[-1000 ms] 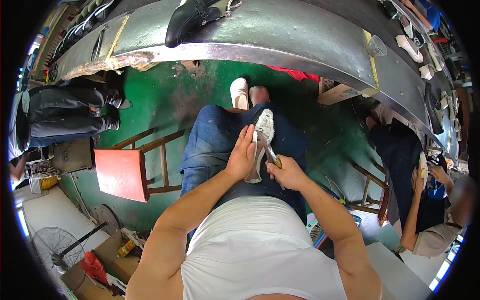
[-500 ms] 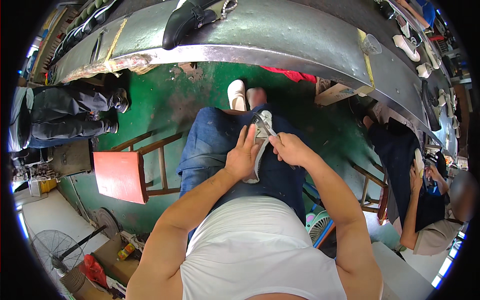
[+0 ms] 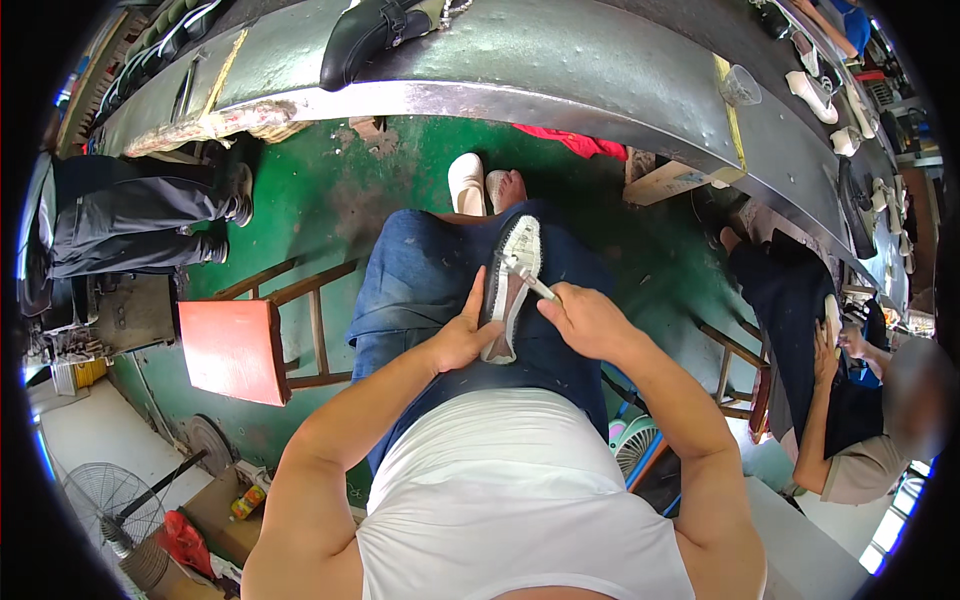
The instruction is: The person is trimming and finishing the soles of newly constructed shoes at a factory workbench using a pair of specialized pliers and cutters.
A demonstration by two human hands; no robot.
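A grey and white shoe (image 3: 509, 283) lies sole-up on my lap, over blue jeans. My left hand (image 3: 462, 335) grips it along its left side near the heel. In my right hand (image 3: 583, 317) is a small white brush (image 3: 527, 281), its tip touching the upper part of the sole. Both forearms come in from the lower edge.
A long grey metal workbench (image 3: 560, 70) curves across the top, carrying a black boot (image 3: 372, 38) and several pale shoes at the far right. A red wooden stool (image 3: 233, 348) stands to my left. Another person (image 3: 850, 400) sits at the right, one more stands at the left.
My right hand has moved up along the sole with the brush, from near the heel toward the toe end. The left hand keeps hold of the shoe.
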